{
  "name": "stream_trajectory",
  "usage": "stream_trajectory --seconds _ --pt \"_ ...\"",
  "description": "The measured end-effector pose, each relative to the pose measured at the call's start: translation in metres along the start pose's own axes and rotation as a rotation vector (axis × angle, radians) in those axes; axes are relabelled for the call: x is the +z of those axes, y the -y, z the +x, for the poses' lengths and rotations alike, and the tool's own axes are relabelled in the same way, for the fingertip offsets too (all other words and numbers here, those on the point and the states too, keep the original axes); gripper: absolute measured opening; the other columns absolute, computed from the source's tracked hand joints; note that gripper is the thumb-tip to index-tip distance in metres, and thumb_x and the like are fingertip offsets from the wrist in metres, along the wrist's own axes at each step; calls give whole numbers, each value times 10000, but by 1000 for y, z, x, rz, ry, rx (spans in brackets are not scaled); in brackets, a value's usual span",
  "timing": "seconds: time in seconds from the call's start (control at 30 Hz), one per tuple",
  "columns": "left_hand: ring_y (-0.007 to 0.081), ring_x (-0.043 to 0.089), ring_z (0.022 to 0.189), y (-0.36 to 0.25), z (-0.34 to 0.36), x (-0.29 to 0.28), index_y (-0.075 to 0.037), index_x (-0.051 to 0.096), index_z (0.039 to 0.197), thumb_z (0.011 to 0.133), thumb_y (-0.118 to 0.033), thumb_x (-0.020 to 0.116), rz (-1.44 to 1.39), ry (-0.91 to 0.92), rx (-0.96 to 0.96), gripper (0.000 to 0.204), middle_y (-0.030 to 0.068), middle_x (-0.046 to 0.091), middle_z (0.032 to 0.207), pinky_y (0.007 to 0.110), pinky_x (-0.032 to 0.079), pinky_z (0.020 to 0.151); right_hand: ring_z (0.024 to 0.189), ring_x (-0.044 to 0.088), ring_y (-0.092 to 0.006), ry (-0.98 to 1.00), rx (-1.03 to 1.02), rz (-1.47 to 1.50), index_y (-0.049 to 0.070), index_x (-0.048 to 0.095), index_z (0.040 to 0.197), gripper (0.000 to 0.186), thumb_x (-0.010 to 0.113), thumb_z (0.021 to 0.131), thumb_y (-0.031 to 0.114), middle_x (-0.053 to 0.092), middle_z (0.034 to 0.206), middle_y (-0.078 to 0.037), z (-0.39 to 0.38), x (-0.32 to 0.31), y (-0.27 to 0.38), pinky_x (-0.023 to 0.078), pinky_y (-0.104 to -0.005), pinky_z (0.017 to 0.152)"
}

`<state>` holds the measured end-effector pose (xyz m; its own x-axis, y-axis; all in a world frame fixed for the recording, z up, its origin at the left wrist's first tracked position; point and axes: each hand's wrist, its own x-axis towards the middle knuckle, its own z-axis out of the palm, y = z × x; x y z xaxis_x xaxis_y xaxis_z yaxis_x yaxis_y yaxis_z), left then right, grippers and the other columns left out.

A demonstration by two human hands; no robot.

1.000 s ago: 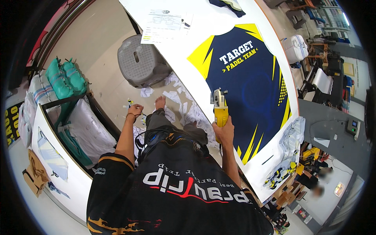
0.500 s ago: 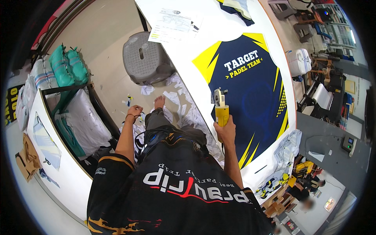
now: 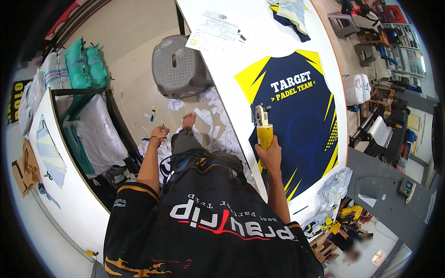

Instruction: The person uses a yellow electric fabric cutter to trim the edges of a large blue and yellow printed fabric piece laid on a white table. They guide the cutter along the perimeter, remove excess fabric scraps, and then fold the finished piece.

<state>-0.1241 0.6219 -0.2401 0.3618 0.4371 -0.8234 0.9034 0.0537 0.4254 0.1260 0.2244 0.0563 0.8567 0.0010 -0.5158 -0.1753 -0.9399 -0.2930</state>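
Observation:
My right hand [image 3: 270, 153] grips a yellow electric cutter [image 3: 264, 132] with a metal head, over the left part of a navy and yellow printed shirt panel [image 3: 296, 134] lying flat on the white table [image 3: 232, 65]. My left hand [image 3: 157, 134] hangs off the table's left side, above scattered white scraps [image 3: 211, 113] on the floor; its fingers are pinched on something small I cannot make out.
Paper sheets [image 3: 213, 30] and folded fabric [image 3: 289, 18] lie farther along the table. A grey plastic stool [image 3: 178, 69] stands beside it. Teal and white bundles [image 3: 74, 65] and a black-framed bin [image 3: 97, 139] are at left; co-workers [image 3: 347, 243] are at right.
The view has shifted, so the table and stool sit farther right in it. The cutter stays in my right hand over the panel. My left hand is about where it was.

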Motion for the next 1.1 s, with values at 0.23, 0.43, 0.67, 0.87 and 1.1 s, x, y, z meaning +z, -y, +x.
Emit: stream_trajectory --seconds 0.23,0.43,0.67,0.87,1.1 --pt "203 731 777 8 -6 8 23 749 1128 911 -222 757 4 -37 -6 328 128 767 965 338 619 711 1057 737 -444 14 -41 -59 34 564 1223 585 832 782 311 753 1115 -258 17 -8 7 595 -491 896" --pt "189 712 754 38 0 16 34 753 1114 915 -195 745 -125 -50 -24 303 119 758 941 326 607 696 1010 722 -487 34 -117 -77 73 547 1220 573 783 783 358 755 1060 -257 34 -11 5 581 -541 878" --pt "175 704 750 34 -17 21 37 738 1139 937 -253 753 -176 -64 -73 353 114 758 944 328 605 694 1022 718 -482 60 -193 -92 66 550 1215 545 795 800 320 753 1058 -260 48 -20 21 578 -534 873" --pt "173 722 680 52 -17 27 -12 763 1059 890 -365 726 -192 -120 -36 394 108 755 826 334 592 695 1003 715 -490 66 -231 -127 58 555 1217 547 805 799 307 749 1045 -269 59 -23 35 580 -535 859" --pt "166 709 672 66 -13 33 -14 757 1029 883 -348 741 -279 -131 -53 365 97 751 821 318 584 659 970 714 -501 48 -281 -133 45 555 1201 541 800 797 308 744 1014 -285 70 -21 48 584 -542 838"
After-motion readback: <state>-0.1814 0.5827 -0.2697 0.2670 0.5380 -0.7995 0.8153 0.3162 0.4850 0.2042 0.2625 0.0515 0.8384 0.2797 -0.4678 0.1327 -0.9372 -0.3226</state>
